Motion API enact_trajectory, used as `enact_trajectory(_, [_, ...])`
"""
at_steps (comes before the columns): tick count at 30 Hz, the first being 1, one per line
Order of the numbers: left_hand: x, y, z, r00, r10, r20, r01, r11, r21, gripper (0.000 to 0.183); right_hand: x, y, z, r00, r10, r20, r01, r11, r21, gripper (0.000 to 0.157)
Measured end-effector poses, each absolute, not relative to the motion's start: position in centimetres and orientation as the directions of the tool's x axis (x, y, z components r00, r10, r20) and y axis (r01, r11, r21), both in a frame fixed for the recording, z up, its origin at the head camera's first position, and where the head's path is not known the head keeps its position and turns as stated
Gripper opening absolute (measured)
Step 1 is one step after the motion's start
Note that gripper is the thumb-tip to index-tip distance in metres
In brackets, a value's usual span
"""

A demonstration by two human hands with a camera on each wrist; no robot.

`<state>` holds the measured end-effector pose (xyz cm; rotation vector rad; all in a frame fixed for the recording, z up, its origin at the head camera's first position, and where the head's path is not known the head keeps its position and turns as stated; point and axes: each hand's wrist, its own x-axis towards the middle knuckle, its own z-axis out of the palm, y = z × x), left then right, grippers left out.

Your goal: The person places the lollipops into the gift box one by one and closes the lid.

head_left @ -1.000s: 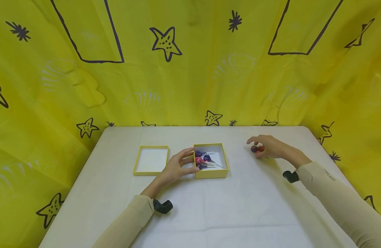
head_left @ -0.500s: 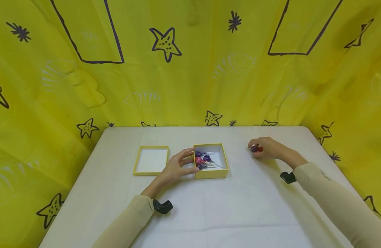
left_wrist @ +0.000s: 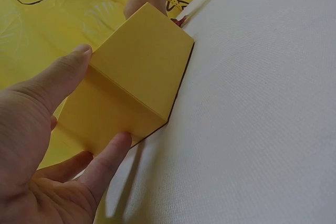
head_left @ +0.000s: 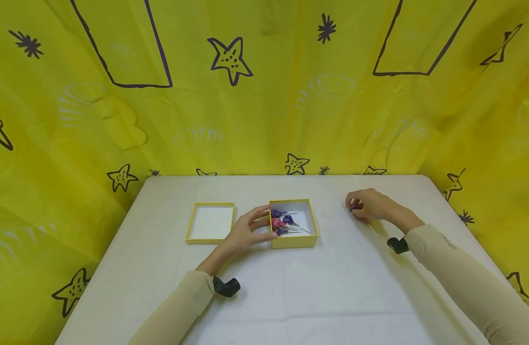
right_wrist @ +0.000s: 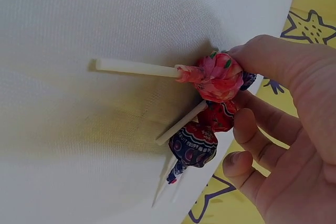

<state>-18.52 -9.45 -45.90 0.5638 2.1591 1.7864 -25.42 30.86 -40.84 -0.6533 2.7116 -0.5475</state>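
My left hand rests against the left side of a yellow box, thumb near its front corner and fingers along the wall. In the left wrist view its fingertips touch the outside of the yellow box. Inside lie several lollipops with white sticks. To the right, my right hand pinches at a small cluster of wrapped lollipops on the table. The right wrist view shows a pink-red lollipop by the thumb, a red lollipop beside the fingers and a dark blue lollipop lower down.
A shallow yellow-rimmed lid with a white inside lies left of the box. White cloth covers the table. A yellow patterned curtain hangs behind it and along both sides.
The right hand's fingers have drawn in around the lollipops, and a white stick now shows below that hand. The left hand and box have stayed in place.
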Motion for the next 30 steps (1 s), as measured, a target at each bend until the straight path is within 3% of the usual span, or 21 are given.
enact_trajectory(8, [-18.4,-9.4,-45.7,-0.882,0.471,0.025,0.114,0.162,0.98,0.081,-25.3,30.7,-40.6,-0.859,-0.468,-0.206,-0.35,0.832,-0.431,0.018])
enact_trajectory(20, [-18.4,-9.4,-45.8,-0.885,0.465,0.015,0.108,0.173,0.979,0.082,-25.2,30.5,-39.1,-0.856,-0.517,-0.018,-0.47,0.793,-0.388,0.018])
enact_trajectory(30, [-18.3,-9.4,-45.7,-0.886,0.463,0.021,0.11,0.167,0.98,0.081,-25.1,29.8,-37.0,-0.846,-0.534,0.008,-0.483,0.759,-0.437,0.021])
